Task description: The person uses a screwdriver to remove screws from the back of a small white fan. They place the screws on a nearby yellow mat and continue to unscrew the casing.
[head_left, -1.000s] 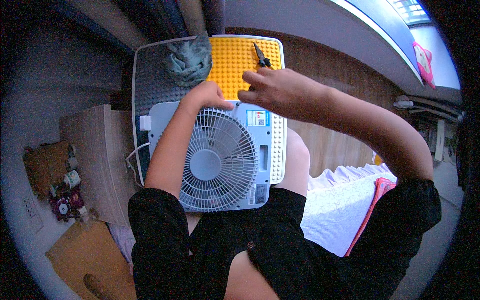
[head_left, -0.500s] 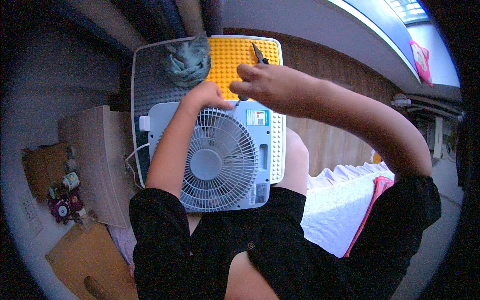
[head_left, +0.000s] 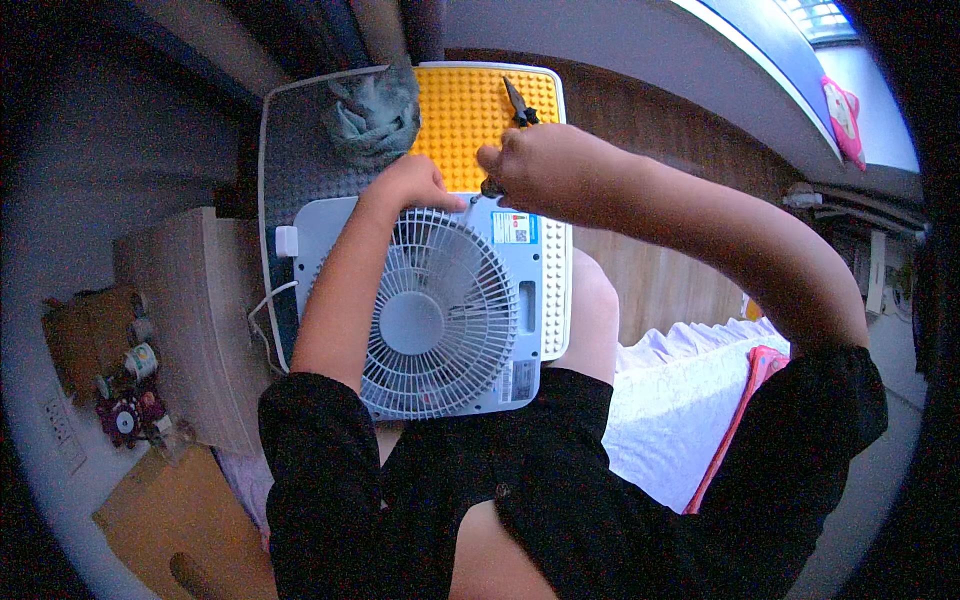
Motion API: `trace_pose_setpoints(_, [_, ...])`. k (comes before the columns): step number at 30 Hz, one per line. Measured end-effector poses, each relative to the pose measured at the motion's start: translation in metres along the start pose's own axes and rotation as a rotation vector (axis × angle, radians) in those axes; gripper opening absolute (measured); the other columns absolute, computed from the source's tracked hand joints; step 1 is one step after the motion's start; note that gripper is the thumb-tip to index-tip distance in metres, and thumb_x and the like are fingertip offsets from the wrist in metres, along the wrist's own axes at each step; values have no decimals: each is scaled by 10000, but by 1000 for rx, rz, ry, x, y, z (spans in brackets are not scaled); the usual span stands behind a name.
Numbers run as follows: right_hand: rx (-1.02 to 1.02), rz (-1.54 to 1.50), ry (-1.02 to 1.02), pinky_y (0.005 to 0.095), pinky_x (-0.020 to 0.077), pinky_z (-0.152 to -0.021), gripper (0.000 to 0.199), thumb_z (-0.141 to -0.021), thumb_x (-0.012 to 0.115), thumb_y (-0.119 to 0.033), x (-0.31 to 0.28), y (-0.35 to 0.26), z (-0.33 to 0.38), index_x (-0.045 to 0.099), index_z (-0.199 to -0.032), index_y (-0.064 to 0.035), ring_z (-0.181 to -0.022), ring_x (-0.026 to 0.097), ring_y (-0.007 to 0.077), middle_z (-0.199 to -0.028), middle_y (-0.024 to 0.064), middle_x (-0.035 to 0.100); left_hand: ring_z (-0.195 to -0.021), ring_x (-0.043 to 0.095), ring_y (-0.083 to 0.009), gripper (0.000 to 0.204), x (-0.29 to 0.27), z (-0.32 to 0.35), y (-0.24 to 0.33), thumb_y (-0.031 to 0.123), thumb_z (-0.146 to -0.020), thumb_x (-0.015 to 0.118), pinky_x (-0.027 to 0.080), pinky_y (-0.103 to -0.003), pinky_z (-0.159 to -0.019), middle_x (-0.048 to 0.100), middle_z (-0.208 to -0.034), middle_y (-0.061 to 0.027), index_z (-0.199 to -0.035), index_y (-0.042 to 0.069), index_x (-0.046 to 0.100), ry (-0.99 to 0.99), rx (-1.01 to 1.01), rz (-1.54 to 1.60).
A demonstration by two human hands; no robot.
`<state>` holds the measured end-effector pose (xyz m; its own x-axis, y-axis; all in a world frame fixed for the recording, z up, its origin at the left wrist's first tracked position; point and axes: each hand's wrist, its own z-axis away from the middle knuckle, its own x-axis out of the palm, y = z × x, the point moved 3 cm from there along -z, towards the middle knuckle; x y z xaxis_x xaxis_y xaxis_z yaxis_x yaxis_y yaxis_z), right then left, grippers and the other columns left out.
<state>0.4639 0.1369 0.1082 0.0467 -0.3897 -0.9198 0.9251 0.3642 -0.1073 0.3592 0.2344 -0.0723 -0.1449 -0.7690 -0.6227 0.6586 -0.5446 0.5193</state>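
Wood-floored room, grey tray surface [head_left: 300, 150]: pale box fan [head_left: 430, 310] flat on lap; right hand [head_left: 535, 165] moved down from pliers [head_left: 517, 100], fist closed on dark tool; left hand [head_left: 410, 185] steadying grille, grip unclear.

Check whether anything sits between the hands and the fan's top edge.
Nothing visible does. The left hand rests on the fan at its upper rim, and the right hand is at the top edge beside it. The pliers lie beyond, on the yellow mat.

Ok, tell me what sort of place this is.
Most likely a room at home, perhaps a bedroom. A bed with pale bedding lies beside the person, the floor is wood, and the box fan rests on a lap tray, not a workbench.
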Motion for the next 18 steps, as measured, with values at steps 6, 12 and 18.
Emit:
trace_pose_setpoints(6, [69,-109,59,383,500,-545,307,-758,634,-239,3,10,7,500,-912,-10,-608,620,284,-642,167,594,-607,608,-171,495,-1,1,-4,552,-569,698,477,-304,-587,642,-662,-75,-702,75,683,7,8,19])
trace_pose_setpoints(12, [-97,-25,25,380,505,-597,262,-744,620,-154,13,4,5,519,-929,3,-617,606,297,-626,164,554,-607,601,-178,482,2,-1,-3,513,-533,732,469,-303,-592,638,-666,-83,-688,60,674,18,-8,38])
trace_pose_setpoints(18, [197,-270,-86,401,496,-581,231,-715,612,-182,4,14,-7,556,-675,38,-659,617,319,-695,215,586,-610,612,-165,479,0,-2,-5,511,-565,723,479,-303,-596,648,-669,-74,-720,59,686,14,39,31])
